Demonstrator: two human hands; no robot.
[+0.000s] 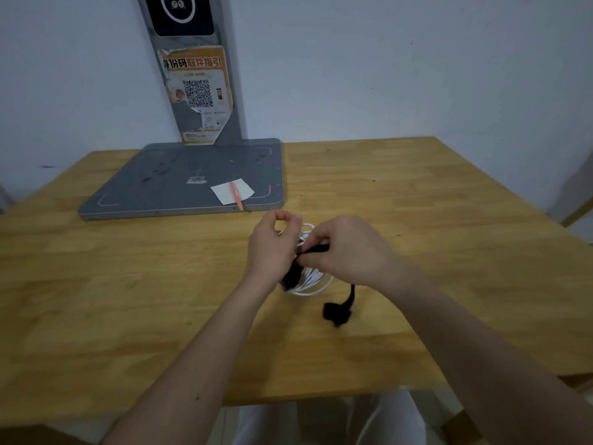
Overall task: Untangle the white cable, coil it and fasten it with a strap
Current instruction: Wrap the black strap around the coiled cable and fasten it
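The white cable (pixel 313 279) is gathered into a coil, held just above the wooden table (pixel 128 284) between both hands. My left hand (pixel 272 245) grips the coil's left side, fingers curled over its top. My right hand (pixel 348 252) pinches a black strap (pixel 316 249) that crosses the coil. A black piece (pixel 292 274) hangs under my left hand. Another length of black strap trails from under my right hand and ends in a bunched black lump (pixel 337 311) on the table. Much of the coil is hidden by my hands.
A grey metal stand base (pixel 179 184) lies at the back left, its post (pixel 195 85) bearing an orange QR sticker. A white paper (pixel 232 190) and an orange pen (pixel 236 200) sit on the base. The wall is close behind; the table's near edge is below my forearms.
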